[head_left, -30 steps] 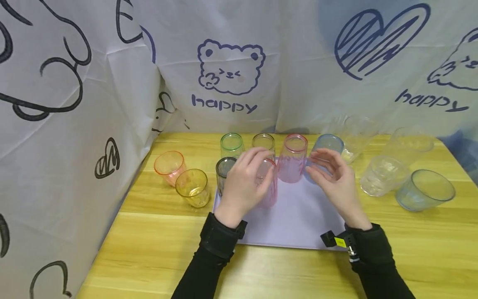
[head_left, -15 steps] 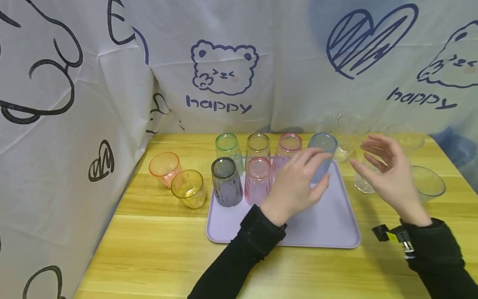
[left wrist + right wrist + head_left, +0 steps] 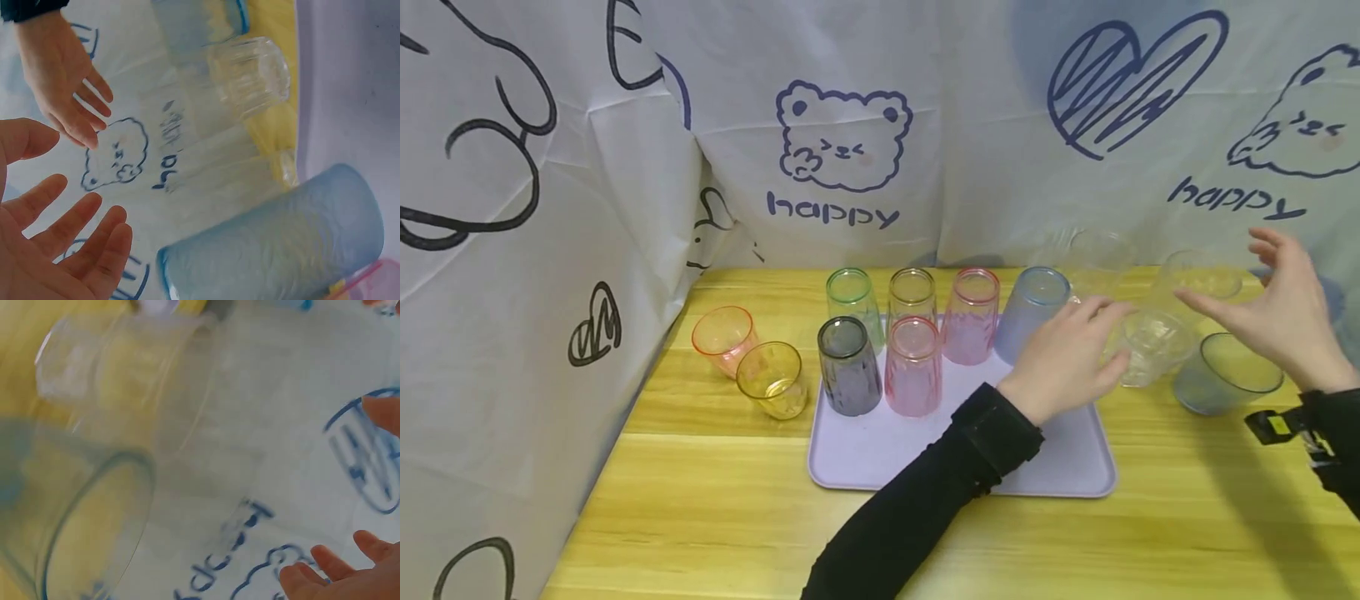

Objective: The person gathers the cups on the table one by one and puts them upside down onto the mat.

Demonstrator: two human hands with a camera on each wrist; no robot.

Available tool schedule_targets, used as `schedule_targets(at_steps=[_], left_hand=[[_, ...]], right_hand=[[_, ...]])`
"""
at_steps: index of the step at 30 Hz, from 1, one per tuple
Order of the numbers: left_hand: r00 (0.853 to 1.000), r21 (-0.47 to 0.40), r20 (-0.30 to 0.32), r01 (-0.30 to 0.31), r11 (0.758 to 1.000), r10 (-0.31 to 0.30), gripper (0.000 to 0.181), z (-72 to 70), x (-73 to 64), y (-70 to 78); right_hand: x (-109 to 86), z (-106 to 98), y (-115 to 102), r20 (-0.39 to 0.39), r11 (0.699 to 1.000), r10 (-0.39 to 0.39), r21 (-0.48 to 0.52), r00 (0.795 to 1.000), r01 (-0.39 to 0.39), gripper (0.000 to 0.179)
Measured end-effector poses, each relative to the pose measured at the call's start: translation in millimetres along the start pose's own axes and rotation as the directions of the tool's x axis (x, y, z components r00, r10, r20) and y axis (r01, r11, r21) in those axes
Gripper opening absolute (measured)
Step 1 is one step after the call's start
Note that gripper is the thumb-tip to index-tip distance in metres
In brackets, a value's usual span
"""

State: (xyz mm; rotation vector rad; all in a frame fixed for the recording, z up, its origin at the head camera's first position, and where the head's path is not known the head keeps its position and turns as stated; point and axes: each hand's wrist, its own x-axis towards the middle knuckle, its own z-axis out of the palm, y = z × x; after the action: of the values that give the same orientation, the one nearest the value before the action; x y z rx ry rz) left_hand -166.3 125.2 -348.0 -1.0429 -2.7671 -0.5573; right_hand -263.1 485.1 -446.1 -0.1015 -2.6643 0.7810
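My left hand [image 3: 1071, 358] is over the right part of the lilac tray [image 3: 880, 454], fingers spread and holding nothing. Just beyond it an upside-down blue glass [image 3: 1030, 312] stands at the tray's back right; the left wrist view shows this blue glass [image 3: 275, 244] beside my fingers. My right hand [image 3: 1288, 312] hovers with thumb and fingers apart above an upright blue-grey glass [image 3: 1213, 383]. Clear glasses [image 3: 1153, 346] stand between the hands. On the tray are also inverted pink [image 3: 913, 371], second pink [image 3: 972, 321], dark grey [image 3: 850, 371], amber [image 3: 912, 296] and green glasses [image 3: 852, 300].
Left of the tray, an orange-red glass [image 3: 726, 337] and a yellow glass [image 3: 772, 383] stand upright on the wooden table [image 3: 700, 500]. Further clear glasses [image 3: 1198, 275] stand at the back right. A printed white cloth [image 3: 970, 167] hangs behind and along the left side.
My left hand has left the front pink glass and moved right across the tray. My right hand has moved right, from near the blue glass to above the blue-grey one.
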Motion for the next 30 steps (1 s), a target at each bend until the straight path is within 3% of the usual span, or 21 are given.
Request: schedule_targets(at_steps=[2,5,10,17,19,25,30], left_hand=[[0.999,0.001,0.038,0.021,1.0,-0.021,0.052,4.9,4.9,2.2],[0.996,0.015,0.076,0.048,0.999,-0.049,0.054,12.4,11.1,4.5],[0.992,0.047,0.11,0.055,0.997,-0.06,0.055,22.9,16.8,7.1],[0.989,0.049,0.132,0.067,0.997,-0.073,0.056,27.2,18.3,7.5],[0.989,0.052,0.133,0.064,0.997,-0.07,0.056,28.4,18.6,7.0],[0.988,0.053,0.141,0.061,0.997,-0.068,0.055,30.8,19.9,6.8],[0.985,0.054,0.157,0.07,0.996,-0.077,0.056,32.2,20.8,7.1]], right_hand=[[9.9,0,8,0.033,0.998,0.044,-0.04,0.998,-0.043,0.12],[15.8,-4,4,0.11,0.994,0.106,-0.052,0.988,-0.101,0.126],[19.7,-10,-7,0.236,0.982,0.189,-0.076,0.953,-0.176,0.13],[43.9,6,27,0.321,0.972,0.225,-0.147,0.92,-0.186,0.138],[45.1,8,24,0.335,0.971,0.226,-0.148,0.915,-0.185,0.14],[39.0,7,-3,0.363,0.969,0.223,-0.186,0.905,-0.164,0.144],[22.6,-12,-65,0.398,0.965,0.233,-0.208,0.888,-0.16,0.142]])
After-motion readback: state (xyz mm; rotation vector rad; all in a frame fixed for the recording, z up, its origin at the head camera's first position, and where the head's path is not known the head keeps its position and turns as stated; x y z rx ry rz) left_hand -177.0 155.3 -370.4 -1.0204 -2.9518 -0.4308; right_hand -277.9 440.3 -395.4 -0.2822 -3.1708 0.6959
